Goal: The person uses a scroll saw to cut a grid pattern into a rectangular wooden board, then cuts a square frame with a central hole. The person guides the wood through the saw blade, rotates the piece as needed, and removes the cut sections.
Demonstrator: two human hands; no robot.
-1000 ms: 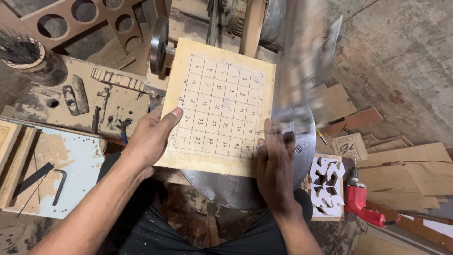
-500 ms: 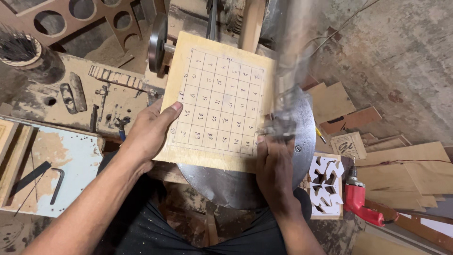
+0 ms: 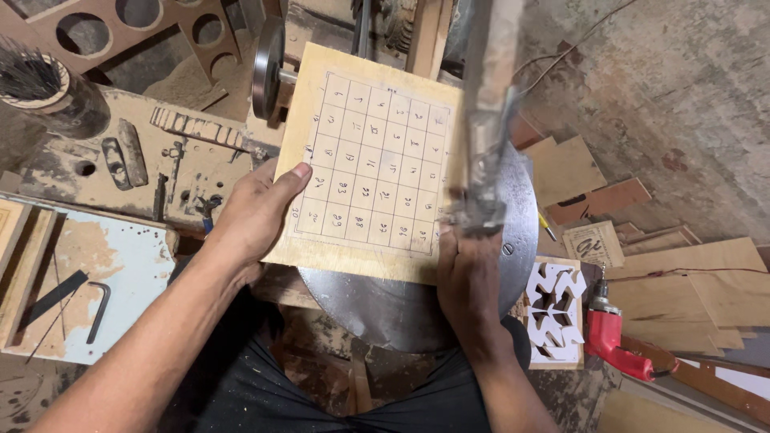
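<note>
board [image 3: 369,160] on round table [image 3: 401,309], drill [image 3: 613,349] right

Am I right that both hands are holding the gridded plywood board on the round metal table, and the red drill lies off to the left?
Not quite. In the head view the red drill lies to the right. Both the left hand and right hand hold the gridded plywood board on the round metal table.

Your left hand [image 3: 261,212] grips the left edge of a pale plywood panel [image 3: 365,160] drawn with a grid of squares, thumb on top. Your right hand [image 3: 469,273] presses its near right corner, just below the blurred saw arm [image 3: 485,120]. The panel lies on a round metal table [image 3: 401,309]. A red drill [image 3: 613,341] lies to your right, beside a fretwork piece [image 3: 557,309].
</note>
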